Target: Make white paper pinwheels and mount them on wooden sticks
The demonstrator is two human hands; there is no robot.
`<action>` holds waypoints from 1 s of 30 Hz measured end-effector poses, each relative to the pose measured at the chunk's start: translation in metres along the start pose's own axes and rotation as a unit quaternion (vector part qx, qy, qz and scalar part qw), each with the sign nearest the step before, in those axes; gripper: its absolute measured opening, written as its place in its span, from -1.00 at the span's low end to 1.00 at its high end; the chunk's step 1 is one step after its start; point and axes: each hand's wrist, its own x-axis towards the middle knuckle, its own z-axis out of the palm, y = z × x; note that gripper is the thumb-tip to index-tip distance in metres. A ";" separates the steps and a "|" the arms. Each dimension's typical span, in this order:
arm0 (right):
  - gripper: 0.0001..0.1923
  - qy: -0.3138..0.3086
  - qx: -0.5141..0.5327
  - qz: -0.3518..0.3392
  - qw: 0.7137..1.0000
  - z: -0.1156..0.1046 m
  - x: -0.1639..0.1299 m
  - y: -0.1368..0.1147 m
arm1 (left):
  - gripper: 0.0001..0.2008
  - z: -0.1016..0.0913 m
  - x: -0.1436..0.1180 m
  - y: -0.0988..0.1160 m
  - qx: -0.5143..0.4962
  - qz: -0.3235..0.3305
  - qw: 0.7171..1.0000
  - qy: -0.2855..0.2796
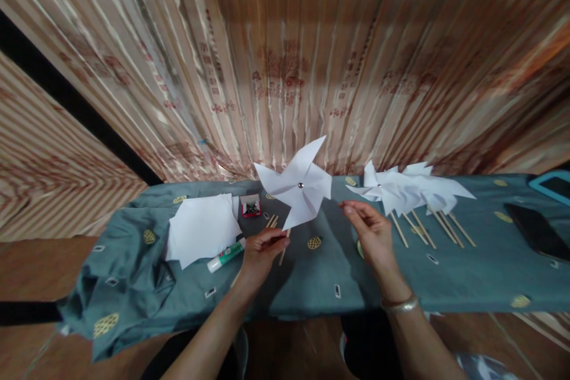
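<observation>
My left hand [262, 249] is closed in a pinch, fingers and thumb pressed together on the thin wooden stick [284, 247] of a white paper pinwheel [297, 187]. The pinwheel stands just above and to the right of that hand, its face turned toward me, a silver pin at the centre. The stick's long axis runs steeply up from my fingers and leans slightly to the right, with its lower end poking out below them.

My right hand [373, 234] hovers to the right of the pinwheel, loosely curled, fingertips drawn near each other and pointing toward the paper blades without touching them. It holds nothing I can make out.

Beyond my right hand lies a row of finished pinwheels [409, 190], sticks angled toward me. To the left of my left hand lie a glue stick [226, 255], a stack of white paper squares [202, 228] and a small red box of pins [250, 206].

Everything rests on a table under a grey-green cloth [312, 276]. A striped, shiny curtain [285, 59] hangs behind.
</observation>
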 end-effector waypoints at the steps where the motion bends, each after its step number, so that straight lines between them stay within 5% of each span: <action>1: -0.66 -0.001 0.004 -0.011 1.000 -0.001 0.000 0.002 | -0.79 0.001 -0.001 -0.002 0.006 -0.005 1.000 -0.001; 8: -0.57 -0.038 -0.037 -0.058 0.997 0.001 -0.002 0.006 | -0.80 0.009 -0.008 -0.007 0.047 -0.026 0.998 -0.029; 20: -0.53 -0.014 0.044 0.028 0.999 0.005 -0.004 0.000 | -0.81 0.007 -0.006 -0.008 0.076 -0.017 0.997 -0.029; 30: -0.54 -0.052 0.054 0.067 0.995 0.008 -0.010 -0.003 | -0.81 0.008 -0.008 -0.005 0.076 -0.017 0.997 -0.030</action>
